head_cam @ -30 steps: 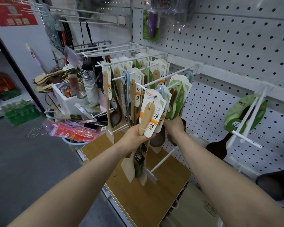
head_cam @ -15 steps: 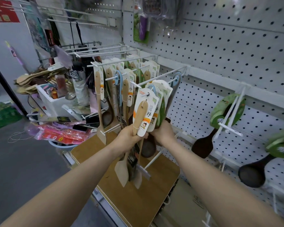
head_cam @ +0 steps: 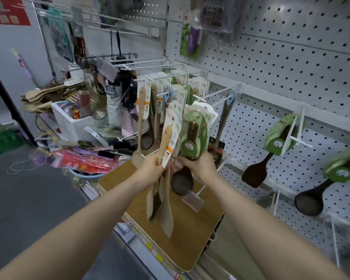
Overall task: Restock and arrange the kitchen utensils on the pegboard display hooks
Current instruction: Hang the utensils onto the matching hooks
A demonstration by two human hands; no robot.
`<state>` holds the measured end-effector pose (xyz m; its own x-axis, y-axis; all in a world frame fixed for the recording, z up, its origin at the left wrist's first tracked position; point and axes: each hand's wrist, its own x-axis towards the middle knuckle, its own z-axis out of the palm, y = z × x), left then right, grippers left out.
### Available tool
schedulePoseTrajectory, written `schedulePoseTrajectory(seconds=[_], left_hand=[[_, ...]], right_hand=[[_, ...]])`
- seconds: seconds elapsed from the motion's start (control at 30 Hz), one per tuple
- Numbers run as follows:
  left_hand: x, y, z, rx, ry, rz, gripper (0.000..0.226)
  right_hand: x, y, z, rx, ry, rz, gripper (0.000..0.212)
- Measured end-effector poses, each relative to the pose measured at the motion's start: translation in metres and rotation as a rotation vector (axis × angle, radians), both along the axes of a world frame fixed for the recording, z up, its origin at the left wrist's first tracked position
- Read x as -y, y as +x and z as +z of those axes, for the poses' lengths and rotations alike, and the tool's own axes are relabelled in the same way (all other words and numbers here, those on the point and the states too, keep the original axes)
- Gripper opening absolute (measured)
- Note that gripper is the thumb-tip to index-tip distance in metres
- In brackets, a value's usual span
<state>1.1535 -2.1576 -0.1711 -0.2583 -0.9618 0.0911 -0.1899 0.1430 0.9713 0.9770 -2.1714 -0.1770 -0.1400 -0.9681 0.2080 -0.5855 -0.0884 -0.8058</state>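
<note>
While the left grip (head_cam: 152, 168) curls tight round the handles of a bundle of pale wooden spatulas with white card labels (head_cam: 167, 142), the right grip (head_cam: 200, 165) just beside it closes its fingers round the neck of a dark brown wooden spoon with a green oval card label (head_cam: 191, 132). The spatulas' flat blades hang below the left fist, and the spoon's round bowl hangs below the right. Whether the spoon's card sits on a hook I cannot tell. Both bundles are held up in front of the white wire display hooks (head_cam: 220, 93), which jut from the white perforated pegboard (head_cam: 291, 67) and carry more carded wooden utensils crowded together. Beneath the hands lies a brown wooden surface (head_cam: 190, 245). Farther right on the pegboard hang a dark flat spatula with a green card (head_cam: 255, 174) and, beyond it, a dark round ladle (head_cam: 309, 201), each on its own hook. To the left stands a white box of oddments (head_cam: 69, 122), with red and pink plastic packets (head_cam: 85, 162) lying in front of it.
</note>
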Motion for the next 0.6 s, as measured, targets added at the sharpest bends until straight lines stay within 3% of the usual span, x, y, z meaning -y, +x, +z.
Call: schedulePoseTrajectory(seconds=[0.23, 0.47, 0.6], left_hand=[[0.001, 0.047, -0.005, -0.059, 0.069, 0.200, 0.022], [0.005, 0.076, -0.001, -0.112, 0.122, 0.242, 0.028], [0.008, 0.093, -0.002, -0.140, 0.117, 0.244, 0.027]], right_hand=[[-0.007, 0.023, 0.000, -0.071, 0.005, -0.140, 0.048], [-0.013, 0.055, 0.023, -0.307, -0.105, 0.050, 0.044], [-0.009, 0.078, 0.027, -0.322, -0.017, 0.048, 0.041]])
